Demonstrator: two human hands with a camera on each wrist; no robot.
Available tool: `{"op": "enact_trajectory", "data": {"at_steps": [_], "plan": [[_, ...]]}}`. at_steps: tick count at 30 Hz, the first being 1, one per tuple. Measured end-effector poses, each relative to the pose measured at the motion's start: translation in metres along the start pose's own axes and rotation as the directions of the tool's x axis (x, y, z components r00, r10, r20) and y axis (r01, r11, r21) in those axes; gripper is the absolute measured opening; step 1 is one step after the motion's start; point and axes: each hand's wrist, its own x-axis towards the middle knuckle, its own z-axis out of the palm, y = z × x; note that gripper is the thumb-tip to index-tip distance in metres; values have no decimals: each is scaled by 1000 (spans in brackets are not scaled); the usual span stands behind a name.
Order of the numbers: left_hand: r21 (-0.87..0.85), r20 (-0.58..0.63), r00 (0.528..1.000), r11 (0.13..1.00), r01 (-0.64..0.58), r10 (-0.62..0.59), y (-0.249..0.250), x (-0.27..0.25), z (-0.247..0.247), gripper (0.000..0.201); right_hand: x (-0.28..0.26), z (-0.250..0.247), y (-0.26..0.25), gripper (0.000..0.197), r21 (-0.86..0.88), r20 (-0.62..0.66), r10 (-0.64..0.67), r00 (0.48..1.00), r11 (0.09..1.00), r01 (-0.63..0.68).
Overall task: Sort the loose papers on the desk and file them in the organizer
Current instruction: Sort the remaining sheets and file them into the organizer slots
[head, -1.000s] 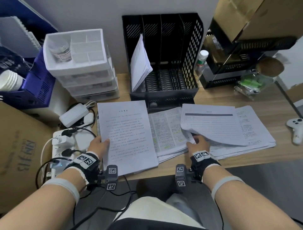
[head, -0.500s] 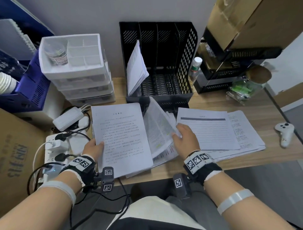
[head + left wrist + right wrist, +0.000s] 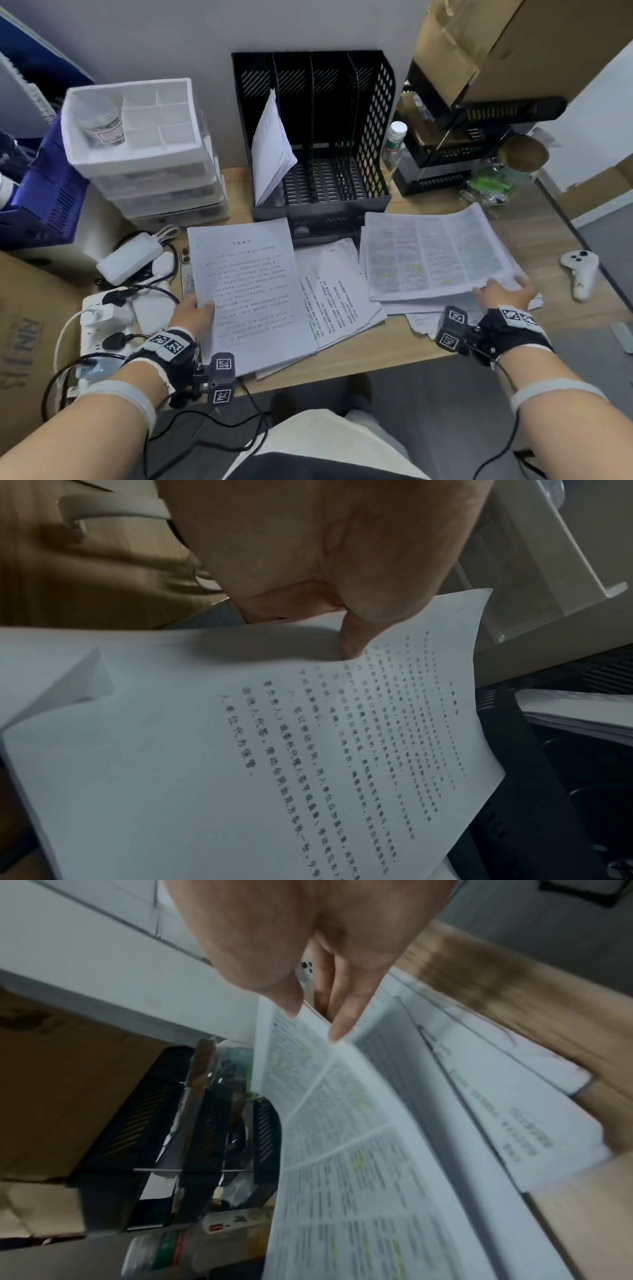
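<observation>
A black mesh organizer [image 3: 342, 113] stands at the back of the desk [image 3: 534, 236], with a few white sheets [image 3: 272, 147] leaning in its leftmost slot. My left hand [image 3: 202, 306] grips the left edge of a printed text document [image 3: 250, 291], thumb [image 3: 352, 639] on top of the document [image 3: 274, 750]. A middle pile of papers [image 3: 339, 291] lies beside it. My right hand [image 3: 500, 291] pinches a sheaf of dense, yellow-highlighted papers [image 3: 435, 253] by its near edge and holds it just above the right pile [image 3: 421, 317]. In the right wrist view the highlighted papers [image 3: 342, 1137] curve over a lined form [image 3: 479, 1096].
A white drawer unit [image 3: 137, 137] stands left of the organizer, with a charger and a power strip [image 3: 102, 318] and cables in front of it. A white controller [image 3: 582, 270] lies at the right desk edge. A bottle [image 3: 394, 140], black shelves and cardboard boxes fill the back right.
My right hand lifted the highlighted papers off the middle pile and carried them right, over the lined form pile. My left hand stayed on the text document.
</observation>
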Motion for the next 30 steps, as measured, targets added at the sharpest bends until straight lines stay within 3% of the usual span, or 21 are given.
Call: {"op": "enact_trajectory", "data": {"at_steps": [3,5,7,9,11,15,17,19,20,24,27,30], "plan": [[9,-6,1000,1000,-8,8,8,-9,3,47,-14,4,19,57,-310,-21,-59,998,950,49],[9,-5,1000,1000,-1,1,8,-9,2,48,-27,20,39,46,-467,200,-14,980,877,108],[7,-3,1000,1000,-2,2,2,-3,1,48,-45,40,62,38,-552,471,130,873,815,176],[10,-7,1000,1000,-6,6,5,-6,-1,50,-61,57,85,37,-621,594,221,773,737,267],[3,-29,999,1000,-17,17,7,-10,-6,52,-74,71,98,41,-629,644,184,742,679,378],[-52,-61,998,998,-21,18,13,-22,-15,54,-92,81,95,21,-622,689,41,723,546,562],[-76,-54,998,997,-27,23,17,-30,-19,47,-96,84,93,21,-558,755,23,656,548,623],[-87,-41,999,996,-22,19,19,-35,-20,45,-96,88,93,6,-485,809,7,587,572,662],[-90,-38,999,996,-20,16,18,-37,-21,47,-96,88,91,8,-469,813,-5,582,587,660],[-144,-49,999,989,-21,14,16,-40,-21,43,-96,78,69,19,-390,750,-67,658,759,521],[-209,-43,999,978,-6,-3,20,-45,-17,30,-74,57,62,22,-348,655,-85,751,848,400],[-223,-28,999,975,11,-17,11,-32,-13,34,-50,35,70,28,-315,559,-39,828,914,256]]}}
